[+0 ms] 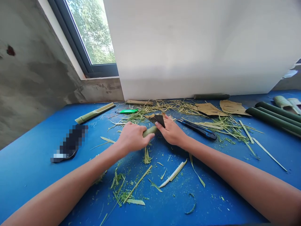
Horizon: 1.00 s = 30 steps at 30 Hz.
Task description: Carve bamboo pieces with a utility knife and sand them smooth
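Near the middle of the blue table, my left hand is closed around a short green bamboo piece. My right hand grips a folded sheet of sandpaper, dark on one face and brown on the other, against the bamboo's far end. That end is hidden by the sheet and my fingers. Just right of my right hand lies a blue-and-black utility knife. A green utility knife rests beyond my left hand. Pale bamboo shavings are scattered in front of both hands.
A split bamboo length and a pixelated dark object lie to the left. Torn brown sandpaper sheets sit at the back right, near several green bamboo tubes. A white board stands along the table's far edge.
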Each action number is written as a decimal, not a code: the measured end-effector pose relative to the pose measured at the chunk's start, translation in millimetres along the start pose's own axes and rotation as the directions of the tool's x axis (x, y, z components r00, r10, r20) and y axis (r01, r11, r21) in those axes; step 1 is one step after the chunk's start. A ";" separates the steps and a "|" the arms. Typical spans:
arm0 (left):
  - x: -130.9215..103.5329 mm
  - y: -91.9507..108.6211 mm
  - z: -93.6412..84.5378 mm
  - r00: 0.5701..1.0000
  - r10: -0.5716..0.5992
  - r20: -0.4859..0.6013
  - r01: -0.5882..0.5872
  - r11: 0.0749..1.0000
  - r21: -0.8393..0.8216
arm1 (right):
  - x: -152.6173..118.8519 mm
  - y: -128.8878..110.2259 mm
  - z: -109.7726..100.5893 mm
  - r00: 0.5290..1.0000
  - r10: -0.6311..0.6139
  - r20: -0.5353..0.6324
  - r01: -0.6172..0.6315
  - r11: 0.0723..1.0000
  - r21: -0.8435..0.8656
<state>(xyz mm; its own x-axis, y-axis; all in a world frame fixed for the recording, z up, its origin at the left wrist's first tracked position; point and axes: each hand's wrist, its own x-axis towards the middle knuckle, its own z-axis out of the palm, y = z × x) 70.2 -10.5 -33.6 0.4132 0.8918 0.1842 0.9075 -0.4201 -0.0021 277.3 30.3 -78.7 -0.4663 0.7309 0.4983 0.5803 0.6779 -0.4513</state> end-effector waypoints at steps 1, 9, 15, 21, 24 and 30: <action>0.6 -1.8 -1.4 0.999 -0.041 -0.008 0.041 0.999 0.007 | -0.2 -0.1 -0.4 1.000 0.007 -0.008 -0.007 1.000 0.007; -4.1 -5.9 -6.0 0.999 -0.038 0.019 0.038 0.999 -0.007 | -3.8 0.4 -2.5 0.999 -0.034 0.016 0.033 0.999 0.017; -1.6 -4.6 -1.9 1.000 -0.010 0.017 0.010 1.000 0.002 | -3.2 1.9 -0.9 1.000 -0.026 0.015 0.026 0.999 0.019; -1.5 -3.7 -1.9 0.995 -0.090 0.037 0.090 0.996 -0.014 | -3.2 -0.8 -0.9 0.998 -0.051 0.024 0.050 0.998 0.029; -5.9 1.6 -1.8 0.999 0.007 0.054 -0.005 0.999 -0.033 | -4.0 0.9 -2.5 0.995 -0.086 0.057 0.086 0.996 -0.003; -7.1 -5.6 2.5 0.994 -0.020 0.108 0.024 0.999 -0.032 | -2.9 15.8 -8.5 0.984 0.126 0.129 -0.114 0.989 -0.092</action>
<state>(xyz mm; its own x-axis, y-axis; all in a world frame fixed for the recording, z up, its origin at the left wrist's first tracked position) 62.4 -14.0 -37.3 0.4004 0.9131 0.0766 0.9143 -0.4037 0.0333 293.5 38.2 -80.9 -0.4720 0.8144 0.3377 0.6889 0.5797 -0.4352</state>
